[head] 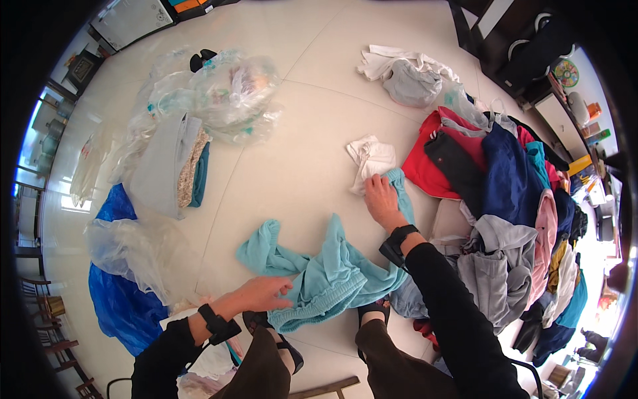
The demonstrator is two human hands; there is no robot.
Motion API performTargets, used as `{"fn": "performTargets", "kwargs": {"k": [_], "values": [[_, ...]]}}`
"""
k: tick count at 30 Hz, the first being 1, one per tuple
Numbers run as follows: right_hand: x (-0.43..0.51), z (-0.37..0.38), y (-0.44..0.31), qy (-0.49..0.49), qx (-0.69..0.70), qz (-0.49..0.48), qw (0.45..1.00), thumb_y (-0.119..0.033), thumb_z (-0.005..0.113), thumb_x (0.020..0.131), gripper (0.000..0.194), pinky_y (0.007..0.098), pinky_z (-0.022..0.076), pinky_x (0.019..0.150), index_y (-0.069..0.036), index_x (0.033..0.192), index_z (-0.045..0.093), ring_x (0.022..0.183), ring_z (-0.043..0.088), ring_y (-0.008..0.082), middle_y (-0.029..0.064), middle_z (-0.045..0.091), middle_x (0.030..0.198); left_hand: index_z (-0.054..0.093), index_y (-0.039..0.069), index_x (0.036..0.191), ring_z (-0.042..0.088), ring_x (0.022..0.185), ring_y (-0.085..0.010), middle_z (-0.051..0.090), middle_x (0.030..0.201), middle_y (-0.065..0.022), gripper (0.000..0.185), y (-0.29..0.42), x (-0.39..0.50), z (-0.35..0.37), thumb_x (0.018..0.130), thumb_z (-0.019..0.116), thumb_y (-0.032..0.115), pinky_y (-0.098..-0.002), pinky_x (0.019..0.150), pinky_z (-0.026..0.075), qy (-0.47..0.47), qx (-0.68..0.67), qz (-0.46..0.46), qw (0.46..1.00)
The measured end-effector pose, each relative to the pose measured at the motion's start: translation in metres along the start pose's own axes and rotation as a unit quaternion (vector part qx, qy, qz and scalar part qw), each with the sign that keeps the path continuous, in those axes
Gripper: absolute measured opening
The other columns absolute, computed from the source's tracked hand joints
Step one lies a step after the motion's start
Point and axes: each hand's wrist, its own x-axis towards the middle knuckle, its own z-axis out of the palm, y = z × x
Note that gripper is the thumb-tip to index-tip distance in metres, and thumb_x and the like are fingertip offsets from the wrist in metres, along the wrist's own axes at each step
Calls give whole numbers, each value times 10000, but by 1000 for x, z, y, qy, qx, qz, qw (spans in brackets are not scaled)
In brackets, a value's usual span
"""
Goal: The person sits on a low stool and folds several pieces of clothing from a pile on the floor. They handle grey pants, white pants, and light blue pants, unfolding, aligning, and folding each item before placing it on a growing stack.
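Light turquoise sweatpants point(324, 279) with an elastic waistband lie crumpled on the tiled floor, the waistband towards my feet and the legs spread outwards. My left hand point(269, 295) is beside the waistband's left end, fingers slightly apart; whether it touches the fabric is unclear. My right hand point(383, 199) is at the far end of the right trouser leg, its fingers bent down at the cuff. Whether they pinch the cuff is hidden. Just beyond these fingers lies a small crumpled white cloth point(371, 157).
A large heap of mixed clothes point(508, 169) lies along the right. Clear plastic bags point(239, 95) are at the upper left, near folded grey trousers point(162, 164). A blue plastic bag point(122, 304) lies at the left; a grey garment point(412, 85) lies at the upper right.
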Motion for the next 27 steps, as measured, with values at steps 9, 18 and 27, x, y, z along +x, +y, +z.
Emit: {"fn": "performTargets", "kwargs": {"k": [9, 18, 27], "values": [[45, -125, 75, 5, 741, 159, 653, -245, 489, 969, 335, 373, 521, 861, -15, 1186, 601, 979, 657, 247, 93, 674, 1112, 506, 122, 1309, 516, 1197, -342, 510, 1323, -148, 816, 8, 41, -42, 635, 860, 414, -468, 919, 463, 59, 180, -8, 982], [38, -156, 65, -44, 808, 285, 514, -259, 451, 1001, 299, 387, 524, 850, -24, 1129, 585, 952, 647, 251, 77, 652, 1047, 461, 138, 1357, 482, 1180, -403, 357, 1445, -236, 939, -47, -6, 17, 569, 893, 410, -523, 875, 470, 193, 255, -193, 928], [56, -175, -49, -139, 908, 180, 351, -323, 451, 1017, 479, 548, 461, 1009, 3, 1368, 451, 1214, 554, 359, 182, 546, 1351, 607, 59, 1065, 636, 825, -210, 640, 1016, -104, 296, 42, 114, 44, 923, 662, 313, -330, 733, 512, 54, -255, -42, 964]]}}
